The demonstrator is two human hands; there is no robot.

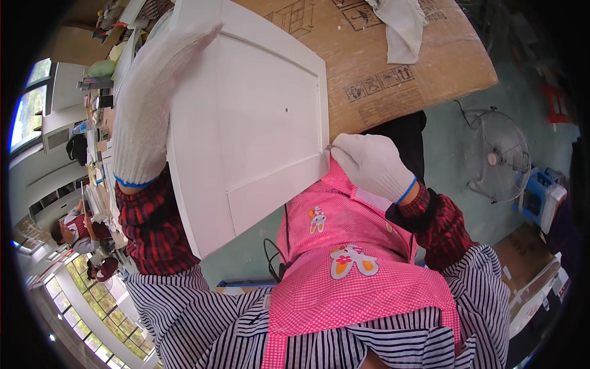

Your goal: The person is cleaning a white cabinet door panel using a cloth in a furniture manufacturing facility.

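Note:
A white framed panel (270, 104), like a cabinet door with a small dark hole in it, is tilted up in front of me. My left hand (157, 92), in a white knit glove, grips the panel along its left side, with the fingers reaching over its upper face. At the panel's right edge, my right hand (369, 161), gloved too, is closed in a pinch. A small greyish tip shows at its fingertips against the edge; its kind is too small to make out.
A cardboard-covered table (430, 67) lies beyond the panel, with a white cloth (402, 31) on it. A floor fan (501, 155) stands to the right, near a blue and white stool-like object (542, 198). Cardboard (525, 252) sits at lower right. Another person (80, 227) is far left.

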